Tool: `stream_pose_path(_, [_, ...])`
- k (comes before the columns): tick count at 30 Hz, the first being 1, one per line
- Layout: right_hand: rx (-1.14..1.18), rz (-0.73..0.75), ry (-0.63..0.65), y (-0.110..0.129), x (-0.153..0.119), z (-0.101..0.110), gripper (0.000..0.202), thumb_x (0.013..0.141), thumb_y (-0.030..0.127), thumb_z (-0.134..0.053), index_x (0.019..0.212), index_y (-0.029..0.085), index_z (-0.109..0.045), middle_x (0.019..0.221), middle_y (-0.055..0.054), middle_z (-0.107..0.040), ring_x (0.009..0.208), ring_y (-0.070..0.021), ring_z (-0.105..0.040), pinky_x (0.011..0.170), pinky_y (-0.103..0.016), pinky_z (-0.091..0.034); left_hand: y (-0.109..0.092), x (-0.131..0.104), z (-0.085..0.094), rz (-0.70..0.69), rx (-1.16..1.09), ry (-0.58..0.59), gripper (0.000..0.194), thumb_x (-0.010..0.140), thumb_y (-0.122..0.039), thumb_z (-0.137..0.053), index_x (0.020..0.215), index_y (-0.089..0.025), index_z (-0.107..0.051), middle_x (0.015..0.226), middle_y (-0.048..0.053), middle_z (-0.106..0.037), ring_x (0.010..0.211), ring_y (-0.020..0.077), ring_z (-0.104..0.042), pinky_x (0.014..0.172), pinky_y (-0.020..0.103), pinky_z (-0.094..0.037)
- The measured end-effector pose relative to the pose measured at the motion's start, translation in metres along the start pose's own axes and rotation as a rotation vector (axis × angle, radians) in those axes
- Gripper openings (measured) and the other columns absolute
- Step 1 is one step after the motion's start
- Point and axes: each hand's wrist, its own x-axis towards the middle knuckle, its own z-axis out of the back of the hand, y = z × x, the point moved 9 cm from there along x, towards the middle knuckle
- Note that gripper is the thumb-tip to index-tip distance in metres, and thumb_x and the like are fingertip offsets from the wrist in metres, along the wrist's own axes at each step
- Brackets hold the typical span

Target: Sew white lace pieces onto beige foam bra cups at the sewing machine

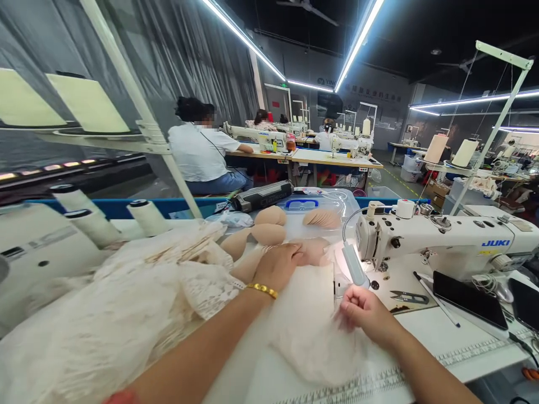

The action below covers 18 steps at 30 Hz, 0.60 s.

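My left hand (278,264), with a gold bracelet at the wrist, reaches over the beige cup pads (268,234). Its fingertips are at a pad (314,251) left of the sewing machine, and their grip is blurred. Below the lamp, my right hand (360,308) is closed, its fingers curled at the edge of thin cream fabric (311,325); the fingertips are smeared by motion. That fabric lies on the white table between my hands. A large heap of cream lace (113,303) lies to the left. The small lamp (354,266) shines by the needle area.
The white JUKI sewing machine (442,241) stands at the right, with thread snips (409,297), a pen and a black phone (469,297) before it. Behind the pads are a plastic bin lid (343,205) and thread cones. A seated person (197,151) works farther back.
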Motion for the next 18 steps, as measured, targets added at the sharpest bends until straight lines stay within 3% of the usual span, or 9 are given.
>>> stream_pose_path(4, [0.038,-0.022,-0.017,0.001,-0.001,0.000,0.042,0.083,0.060,-0.078,0.082,0.024,-0.056,0.063,0.007,-0.054,0.060,-0.0162,-0.061,0.060,-0.029,-0.052,0.001,-0.012,0.032,0.168,-0.148,-0.126,0.018,0.093,-0.036,-0.063,0.101,-0.020,-0.067,0.108,0.013,-0.075,0.113,0.0337,-0.068,0.109,0.060,-0.048])
stream_pose_path(7, [0.070,-0.047,-0.025,0.001,-0.002,0.000,0.043,0.084,0.063,-0.077,0.087,0.023,-0.058,0.068,0.005,-0.060,0.063,-0.0172,-0.065,0.063,-0.031,-0.054,-0.006,-0.041,0.047,0.255,-0.363,-0.123,0.033,0.084,-0.043,-0.061,0.109,-0.022,-0.059,0.105,0.012,-0.075,0.101,0.0329,-0.071,0.096,0.054,-0.057])
stream_pose_path(10, [0.092,-0.065,-0.018,0.002,-0.002,-0.001,0.051,0.087,0.072,-0.070,0.091,0.023,-0.060,0.078,-0.001,-0.069,0.068,-0.0180,-0.068,0.066,-0.032,-0.055,-0.026,-0.083,0.032,0.282,-0.598,0.078,0.044,0.077,-0.059,-0.065,0.101,-0.022,-0.054,0.077,0.003,-0.072,0.071,0.0257,-0.071,0.070,0.044,-0.063])
stream_pose_path(12, [0.095,-0.064,0.001,0.003,-0.002,-0.003,0.061,0.087,0.083,-0.062,0.091,0.022,-0.059,0.079,-0.003,-0.070,0.070,-0.0189,-0.069,0.065,-0.032,-0.054,-0.035,-0.114,0.013,0.336,-0.751,0.196,0.043,0.078,-0.058,-0.070,0.097,-0.023,-0.053,0.074,-0.001,-0.070,0.064,0.0204,-0.066,0.064,0.037,-0.060])
stream_pose_path(14, [0.083,-0.045,0.015,0.004,-0.003,-0.004,0.067,0.084,0.089,-0.060,0.092,0.022,-0.059,0.077,-0.002,-0.069,0.069,-0.0191,-0.069,0.065,-0.031,-0.053,-0.039,-0.137,-0.003,0.379,-0.839,0.237,0.038,0.081,-0.055,-0.071,0.096,-0.024,-0.054,0.076,-0.003,-0.068,0.064,0.0173,-0.064,0.063,0.032,-0.058])
stream_pose_path(16, [0.052,-0.014,0.010,0.006,-0.004,-0.005,0.064,0.078,0.084,-0.072,0.091,0.022,-0.059,0.072,0.001,-0.065,0.067,-0.0180,-0.067,0.065,-0.030,-0.052,-0.038,-0.148,-0.013,0.361,-0.778,0.251,0.036,0.086,-0.058,-0.067,0.094,-0.025,-0.055,0.077,-0.003,-0.067,0.068,0.0188,-0.065,0.064,0.032,-0.057])
stream_pose_path(18, [0.016,0.010,-0.009,0.008,-0.007,-0.006,0.053,0.076,0.069,-0.084,0.089,0.023,-0.061,0.068,0.005,-0.061,0.064,-0.0161,-0.064,0.065,-0.028,-0.050,-0.038,-0.145,-0.014,0.264,-0.559,0.249,0.042,0.088,-0.066,-0.063,0.093,-0.025,-0.058,0.082,0.001,-0.070,0.074,0.0239,-0.069,0.068,0.037,-0.059])
